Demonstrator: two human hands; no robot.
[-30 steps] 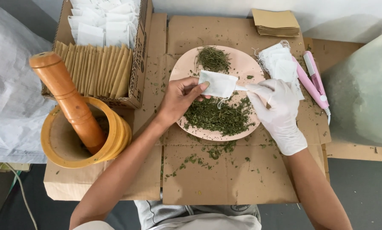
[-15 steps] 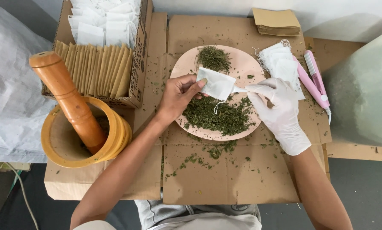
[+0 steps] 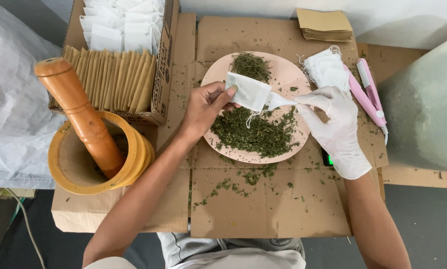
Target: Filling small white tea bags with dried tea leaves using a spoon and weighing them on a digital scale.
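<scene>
My bare left hand [image 3: 203,107] pinches a small white tea bag [image 3: 248,92] by its left edge, holding it over a pink plate [image 3: 216,74]. My right hand [image 3: 333,122], in a white glove, holds a white spoon [image 3: 278,100] whose tip is inside the bag's mouth. A heap of dried green herb [image 3: 260,132] covers the near half of the plate, and a smaller heap [image 3: 252,66] lies at its far edge. A thin string hangs from the bag.
A wooden mortar [image 3: 66,164] with a pestle [image 3: 79,112] stands at left. Behind it, a cardboard box [image 3: 161,74] holds brown envelopes and white bags. Loose white bags [image 3: 325,69], a pink sealer [image 3: 368,97], brown envelopes [image 3: 325,25] and a translucent sack [image 3: 422,114] lie at right. Herb crumbs dot the cardboard.
The tea bag has tilted and shifted slightly toward the left and up, while the spoon has gone into its mouth. Both hands stay over the plate.
</scene>
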